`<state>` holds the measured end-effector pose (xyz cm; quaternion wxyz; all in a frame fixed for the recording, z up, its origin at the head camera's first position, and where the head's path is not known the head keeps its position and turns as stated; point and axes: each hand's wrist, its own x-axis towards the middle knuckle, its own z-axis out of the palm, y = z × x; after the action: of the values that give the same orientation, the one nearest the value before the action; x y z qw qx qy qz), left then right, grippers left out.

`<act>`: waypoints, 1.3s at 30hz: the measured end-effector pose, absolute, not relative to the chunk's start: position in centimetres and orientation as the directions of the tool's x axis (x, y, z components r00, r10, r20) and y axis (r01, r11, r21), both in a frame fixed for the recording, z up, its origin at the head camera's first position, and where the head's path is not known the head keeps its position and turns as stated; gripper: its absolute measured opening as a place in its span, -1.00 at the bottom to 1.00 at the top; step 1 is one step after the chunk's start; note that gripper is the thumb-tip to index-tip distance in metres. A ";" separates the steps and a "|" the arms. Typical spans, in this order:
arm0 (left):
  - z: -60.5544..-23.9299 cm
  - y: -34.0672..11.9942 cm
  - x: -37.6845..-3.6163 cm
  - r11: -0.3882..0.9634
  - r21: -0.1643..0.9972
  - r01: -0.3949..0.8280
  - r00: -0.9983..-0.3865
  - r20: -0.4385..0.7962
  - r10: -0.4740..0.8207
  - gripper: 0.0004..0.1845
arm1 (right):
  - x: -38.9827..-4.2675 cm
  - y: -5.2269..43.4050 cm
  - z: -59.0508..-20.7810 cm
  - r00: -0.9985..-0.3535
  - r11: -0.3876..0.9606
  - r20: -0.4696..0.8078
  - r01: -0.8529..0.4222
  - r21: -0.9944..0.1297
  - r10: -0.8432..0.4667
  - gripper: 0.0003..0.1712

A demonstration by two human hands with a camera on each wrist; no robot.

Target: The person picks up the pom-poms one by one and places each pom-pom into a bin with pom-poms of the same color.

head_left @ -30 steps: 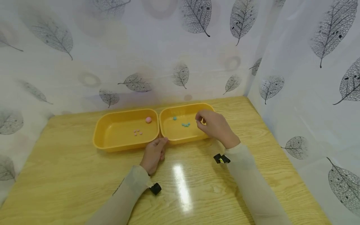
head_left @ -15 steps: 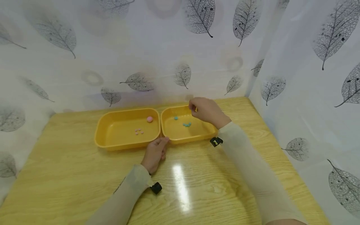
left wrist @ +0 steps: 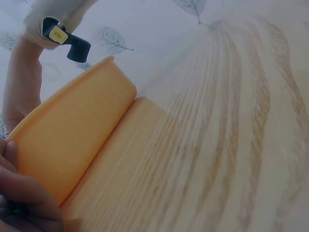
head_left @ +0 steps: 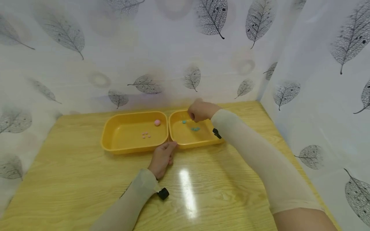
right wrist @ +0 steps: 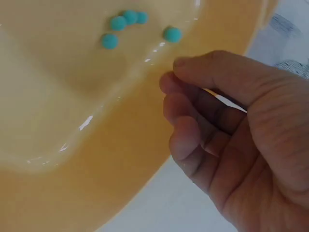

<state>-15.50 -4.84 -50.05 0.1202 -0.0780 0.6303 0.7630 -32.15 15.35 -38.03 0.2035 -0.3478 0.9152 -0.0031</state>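
Two yellow trays sit side by side on a wooden table. The left tray holds a pink ball and a few small pink pellets. The right tray holds several blue pellets. My right hand hovers over that tray's far rim, fingers curled and thumb meeting fingertips; nothing shows between them. Below it lie the blue pellets. My left hand rests on the table, its fingers touching the right tray's near wall.
Leaf-patterned white curtains close in the table at the back, left and right. Bare wood stretches from the trays to the near edge. A black strap-mounted device sits on my left wrist and another on my right.
My right hand has moved left and farther back across the right tray, from its right side to the far rim. The left hand has stayed where it was.
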 end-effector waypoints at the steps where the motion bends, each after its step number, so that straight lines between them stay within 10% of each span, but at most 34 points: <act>1: -50.1 -4.8 -15.5 -0.177 0.943 -0.282 -0.959 -0.270 0.087 -0.63 | -32.3 15.2 -38.2 -0.661 0.752 -0.398 -0.645 -0.132 -0.636 -0.59; 25: -49.7 -4.6 -14.6 -0.193 0.936 -0.294 -0.954 -0.274 0.122 -0.65 | -30.6 13.4 -40.0 -0.660 0.770 -0.551 -0.636 0.047 -0.511 -0.57; 39: -49.8 -5.1 -15.1 -0.149 0.952 -0.268 -0.961 -0.254 0.108 -0.60 | -30.0 16.1 -38.9 -0.662 0.747 -0.361 -0.639 -0.185 -0.656 -0.49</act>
<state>-15.14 -5.13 -49.85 0.1244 -0.0628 0.6404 0.7553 -29.99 16.12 -38.94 0.2062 -0.3553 0.9115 -0.0209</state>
